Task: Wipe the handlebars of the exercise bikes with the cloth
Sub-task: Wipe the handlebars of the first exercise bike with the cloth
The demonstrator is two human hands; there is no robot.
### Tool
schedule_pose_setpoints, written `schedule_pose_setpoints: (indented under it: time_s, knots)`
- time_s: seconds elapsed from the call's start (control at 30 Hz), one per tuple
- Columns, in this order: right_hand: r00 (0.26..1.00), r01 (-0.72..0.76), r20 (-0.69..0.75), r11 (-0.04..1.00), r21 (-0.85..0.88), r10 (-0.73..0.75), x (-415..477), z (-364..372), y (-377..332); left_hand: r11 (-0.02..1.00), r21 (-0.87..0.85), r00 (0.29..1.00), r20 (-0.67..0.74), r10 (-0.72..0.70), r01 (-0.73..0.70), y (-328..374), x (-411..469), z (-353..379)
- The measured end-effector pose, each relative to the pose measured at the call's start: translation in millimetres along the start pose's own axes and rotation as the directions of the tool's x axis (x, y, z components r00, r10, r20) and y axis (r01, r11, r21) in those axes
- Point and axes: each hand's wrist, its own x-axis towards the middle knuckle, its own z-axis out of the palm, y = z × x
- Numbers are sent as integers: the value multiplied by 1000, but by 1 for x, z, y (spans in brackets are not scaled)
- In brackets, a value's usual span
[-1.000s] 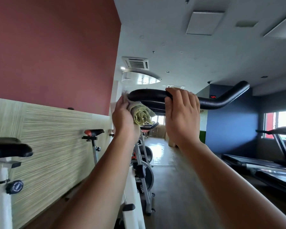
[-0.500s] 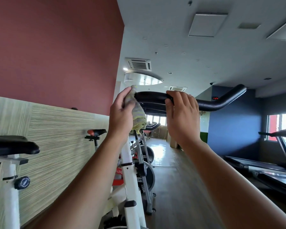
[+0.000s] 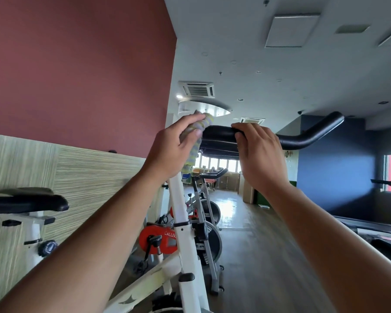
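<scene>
A person is standing at a white exercise bike (image 3: 182,213) in a gym, seen from a camera worn on the head, with both bare arms reaching forward and up to its black handlebar (image 3: 312,135). The left hand (image 3: 172,150) is gripping a grey and yellow cloth (image 3: 203,124), with fingers curled over the top and the thumb pressing in front, so the cloth is bunched around the left end of the bar, and a loose tail of it is hanging down below the hand. The right hand (image 3: 260,154) is gripping the bare bar just beside the cloth, fingers hooked over the top, apparently steadying it. The step in hand appears to be wiping the left end of this handlebar. The next move is likely calling for drawing the wrapped cloth along the bar toward the upturned right end, which means the right hand is going to have to shift out of the way. A second bike (image 3: 209,213) is waiting just behind, its handlebars probably next. A black saddle (image 3: 32,203) is showing at the left edge. No containers are showing anywhere in view.
</scene>
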Motion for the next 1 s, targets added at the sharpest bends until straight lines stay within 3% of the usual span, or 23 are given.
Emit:
schedule_pose_setpoints:
  time_s: [0.13,0.23,0.33,0.5,0.73,1.0]
  knots:
    - [998,41,48,998,52,-43,-3,-6,7,998,50,997,70,26,-30,8,6,-7]
    - [999,34,5,993,113,-35,-12,-19,20,996,80,996,82,26,-33,12,8,-9]
    - [998,-18,-63,997,77,23,-23,-30,43,978,151,984,126,126,-144,24,11,2]
    - [987,-97,-124,995,25,99,-35,-43,84,904,265,915,321,245,-335,49,30,33]
    - [958,-212,-180,974,80,223,-24,-64,126,853,360,856,487,173,-377,84,57,86]
    - [959,-188,-199,979,83,201,-12,-74,159,887,377,874,483,57,-266,107,79,128]
